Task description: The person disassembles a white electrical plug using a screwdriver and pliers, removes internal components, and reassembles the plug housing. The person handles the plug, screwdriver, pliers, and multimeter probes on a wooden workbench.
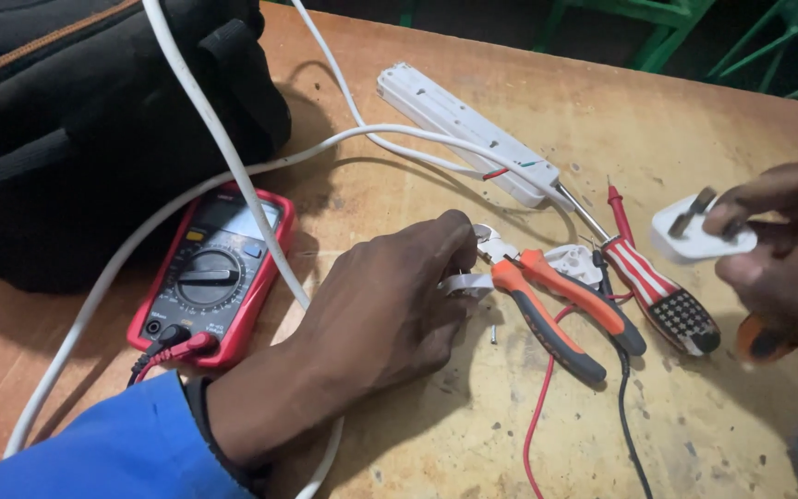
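just going by what's worn here: the left hand (385, 305) is bare, no glove or ring, with a bright blue sleeve (103, 444) and a dark cuff or band at the wrist. The right hand (778, 254) is bare too, a bit of dark bluish fabric near it

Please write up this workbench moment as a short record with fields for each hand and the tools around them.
Left hand: rests on the wooden table, fingertips on a small white plug part beside the orange-handled pliers.
Right hand: holds a white three-pin plug top and an orange-handled tool, raised off the table.
Screwdriver: red-and-white striped handle, lying right of the pliers.
Multimeter: red case, leads plugged in, crossed by a white cable.
Power strip: white, at the far side.
Bag: black, upper left.
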